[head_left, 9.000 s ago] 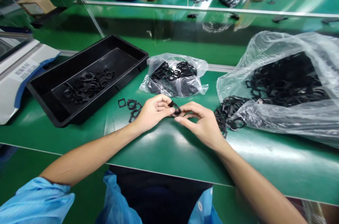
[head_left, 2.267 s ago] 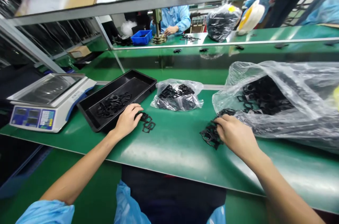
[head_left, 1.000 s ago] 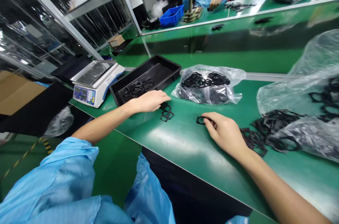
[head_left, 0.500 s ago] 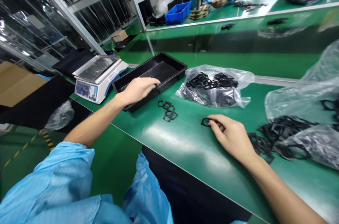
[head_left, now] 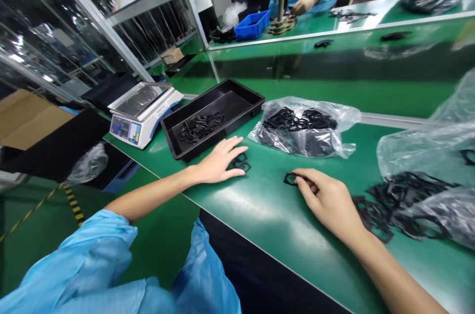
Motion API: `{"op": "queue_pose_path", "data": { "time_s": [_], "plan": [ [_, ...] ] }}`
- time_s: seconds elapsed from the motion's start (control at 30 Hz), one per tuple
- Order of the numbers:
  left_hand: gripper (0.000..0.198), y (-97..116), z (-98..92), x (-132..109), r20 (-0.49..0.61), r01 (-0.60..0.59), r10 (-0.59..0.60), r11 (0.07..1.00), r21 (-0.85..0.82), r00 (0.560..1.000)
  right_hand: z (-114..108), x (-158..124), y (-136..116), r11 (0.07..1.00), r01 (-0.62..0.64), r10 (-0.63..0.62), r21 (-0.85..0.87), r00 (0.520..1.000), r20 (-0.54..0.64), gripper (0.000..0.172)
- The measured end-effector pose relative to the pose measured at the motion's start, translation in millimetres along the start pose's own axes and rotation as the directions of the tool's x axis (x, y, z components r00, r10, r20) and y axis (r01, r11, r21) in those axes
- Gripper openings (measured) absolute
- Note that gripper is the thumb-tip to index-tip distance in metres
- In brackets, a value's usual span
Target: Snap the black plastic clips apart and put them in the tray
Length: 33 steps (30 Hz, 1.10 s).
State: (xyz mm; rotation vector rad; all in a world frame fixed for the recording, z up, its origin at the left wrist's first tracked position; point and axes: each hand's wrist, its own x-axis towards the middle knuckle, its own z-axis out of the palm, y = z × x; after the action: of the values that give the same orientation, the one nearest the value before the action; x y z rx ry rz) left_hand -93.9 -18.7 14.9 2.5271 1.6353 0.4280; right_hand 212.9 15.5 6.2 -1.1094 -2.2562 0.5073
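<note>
My left hand (head_left: 219, 161) is spread palm down over a few flat black ring-shaped parts (head_left: 243, 165) on the green table, partly covering them. Between the thumb and fingers of my right hand (head_left: 326, 195) is a black square frame with a round hole (head_left: 290, 179), held low at the tabletop. Behind my left hand sits a black tray (head_left: 237, 106) with a heap of similar black parts (head_left: 200, 127) in its near left portion. To the right of my right hand lies a loose pile of black frames (head_left: 374, 212), spilling from a clear plastic bag (head_left: 404, 150).
A clear bag of black parts (head_left: 304, 126) lies behind my hands. On the left stands a white weighing scale (head_left: 141, 111). Across a low green partition, a co-worker's hand (head_left: 306, 3) is beside a press (head_left: 282, 2) and a blue bin (head_left: 252, 26).
My left hand has moved from the tray's near edge rightward and down over the loose parts, its fingers now spread. My right hand keeps its pinch on the black frame.
</note>
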Motion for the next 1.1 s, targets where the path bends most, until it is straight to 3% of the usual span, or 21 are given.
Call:
{"op": "queue_pose_path", "data": {
  "time_s": [0.07, 0.2, 0.47, 0.67, 0.93, 1.1],
  "plan": [
    [0.066, 3.9, 20.1, 6.5, 0.055, 0.082, -0.081, 0.996, -0.019, 0.995, 0.0, 1.2, 0.0, 1.0, 0.006, -0.006, 0.025, 1.0, -0.011, 0.028],
    [0.054, -4.3, 35.4, 27.7, 0.006, 0.096, -0.096, 0.993, -0.069, 0.995, -0.7, 2.5, 0.2, 0.996, -0.028, 0.03, 0.09, 0.999, -0.03, 0.027],
    [0.029, -7.0, 24.0, 28.4, -0.095, -0.029, 0.016, 0.99, -0.141, 0.995, -0.7, 4.0, 1.9, 0.973, -0.1, 0.108, 0.208, 0.994, -0.031, 0.026],
    [0.029, -4.2, 15.4, 29.8, -0.056, -0.156, 0.151, 0.982, -0.106, 0.987, -2.7, 4.8, 2.3, 0.975, -0.087, 0.097, 0.207, 0.995, -0.038, 0.028],
    [0.025, -4.9, 6.8, 5.8, -0.101, -0.086, 0.085, 0.996, -0.006, 0.991, 1.0, 1.5, 6.7, 0.944, -0.136, 0.154, 0.3, 0.987, -0.038, 0.029],
    [0.027, -6.2, 7.4, 5.0, -0.172, -0.155, 0.152, 0.988, -0.009, 0.973, 0.0, 1.1, 2.6, 0.935, -0.142, 0.168, 0.324, 0.984, -0.053, 0.028]
  ]
}}
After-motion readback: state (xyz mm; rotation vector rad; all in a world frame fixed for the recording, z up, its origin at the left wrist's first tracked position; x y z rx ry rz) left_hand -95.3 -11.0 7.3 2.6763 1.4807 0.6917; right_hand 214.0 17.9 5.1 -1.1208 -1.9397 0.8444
